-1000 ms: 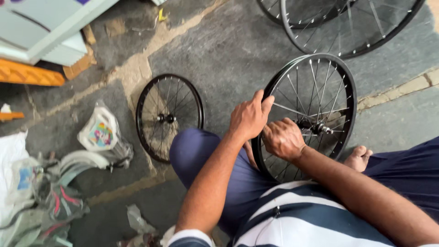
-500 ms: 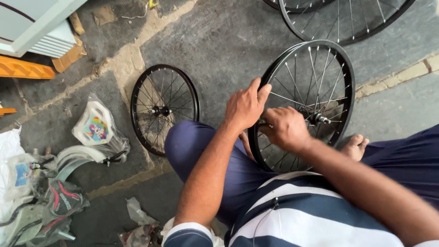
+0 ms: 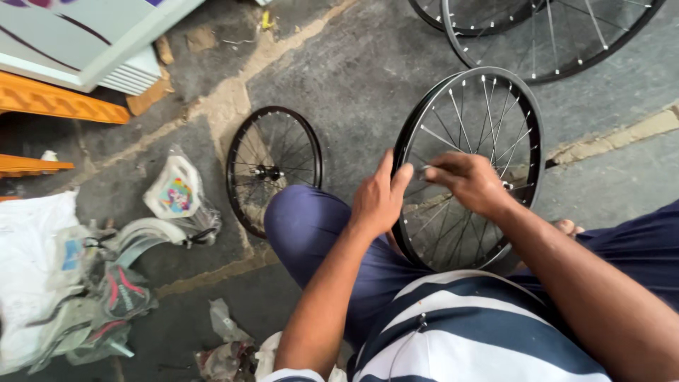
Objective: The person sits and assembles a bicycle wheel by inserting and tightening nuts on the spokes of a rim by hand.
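So the main thing here is a black bicycle wheel (image 3: 470, 166) with silver spokes and no tyre on it, standing upright on the stone floor (image 3: 353, 78) between the seated person's knees, tilted a bit toward them. Left hand (image 3: 378, 198) is wrapped over the near rim, fingers curled round it, clamped on. Right hand (image 3: 470, 182) is reaching in among the spokes near the hub, fingers pinched together on something small and silvery — can't tell what it is.

Around it: two more big bare rims (image 3: 544, 35) lie flat at the floor's far right edge, well apart from the held one. A smaller black wheel (image 3: 272, 170) stands just beside the person's left knee. Toward the left edge there's a heap of white plastic-wrapped mudguards (image 3: 106, 276) and a small wrapped saddle (image 3: 175, 189). Orange metal bars (image 3: 56, 102) sit in the far left corner.
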